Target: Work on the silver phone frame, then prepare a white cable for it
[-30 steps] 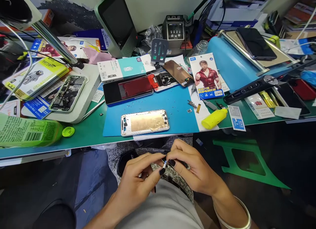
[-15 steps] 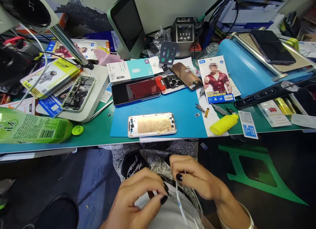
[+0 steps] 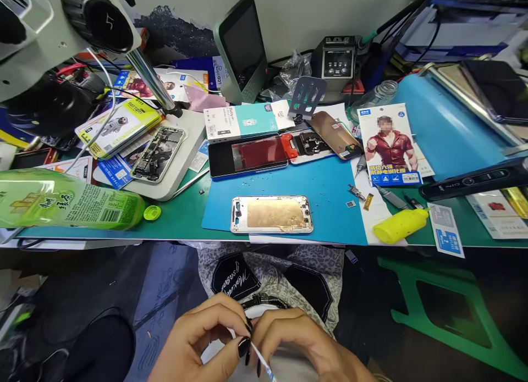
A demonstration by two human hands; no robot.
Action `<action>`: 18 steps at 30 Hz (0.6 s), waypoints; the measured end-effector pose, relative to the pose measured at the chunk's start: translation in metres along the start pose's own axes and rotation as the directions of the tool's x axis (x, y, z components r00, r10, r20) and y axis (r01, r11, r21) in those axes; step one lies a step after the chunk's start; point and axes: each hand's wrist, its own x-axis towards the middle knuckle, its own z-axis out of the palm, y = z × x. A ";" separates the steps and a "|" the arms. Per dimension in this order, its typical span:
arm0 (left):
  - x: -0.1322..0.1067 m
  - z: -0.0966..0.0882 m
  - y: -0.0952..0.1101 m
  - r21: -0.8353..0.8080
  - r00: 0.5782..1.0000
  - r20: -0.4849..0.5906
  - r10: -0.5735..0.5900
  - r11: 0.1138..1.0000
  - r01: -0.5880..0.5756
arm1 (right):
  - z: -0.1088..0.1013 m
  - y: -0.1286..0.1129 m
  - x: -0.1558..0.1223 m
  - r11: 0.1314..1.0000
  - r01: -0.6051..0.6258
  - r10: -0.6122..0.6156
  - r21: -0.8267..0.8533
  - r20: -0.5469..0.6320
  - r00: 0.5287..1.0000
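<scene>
Low over my lap, my left hand (image 3: 206,335) is closed, thumb and forefinger pinched at the upper end of a thin white strip (image 3: 264,360) with blue marks. My right hand (image 3: 295,338) meets it there, its curled fingers also closed on the strip; its thumb is largely hidden. The strip slants down toward the bottom edge of the view. Above my hands, a phone frame (image 3: 272,214) with a gold-coloured plate lies flat near the edge of the blue mat (image 3: 330,228), touched by neither hand.
An opened phone (image 3: 158,154) rests on a white block at left, beside a green bottle (image 3: 78,200). Behind the frame lie a dark phone (image 3: 247,155) and a boxed item (image 3: 243,121). A yellow bottle (image 3: 398,226) and small parts lie right. A microscope (image 3: 99,22) overhangs upper left.
My hands have come together, where they were apart before with the strip hanging from my right hand. The view has shifted, so the bench appears farther right.
</scene>
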 end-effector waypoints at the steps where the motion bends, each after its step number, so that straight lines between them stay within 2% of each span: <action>1: 0.001 0.000 0.000 -0.006 1.000 0.020 -0.021 1.000 0.021 | 0.001 -0.001 0.002 1.000 -0.001 0.001 -0.030 0.005 1.000; 6: 0.002 -0.004 0.001 -0.044 0.994 0.064 -0.091 0.995 0.094 | 0.008 -0.010 0.004 0.964 -0.068 0.054 -0.259 -0.063 0.997; 10: 0.001 -0.004 0.006 -0.076 0.996 -0.005 -0.094 0.993 0.093 | 0.014 -0.026 0.000 0.973 -0.144 0.126 -0.179 -0.111 0.986; 15: 0.006 -0.006 0.006 -0.012 0.993 0.100 -0.062 0.998 0.064 | 0.019 -0.035 0.003 0.974 -0.137 0.097 -0.179 -0.214 0.972; 18: 0.006 -0.008 0.005 0.041 0.994 0.106 -0.010 0.999 0.005 | 0.019 -0.032 0.004 0.973 -0.149 0.106 -0.176 -0.230 0.967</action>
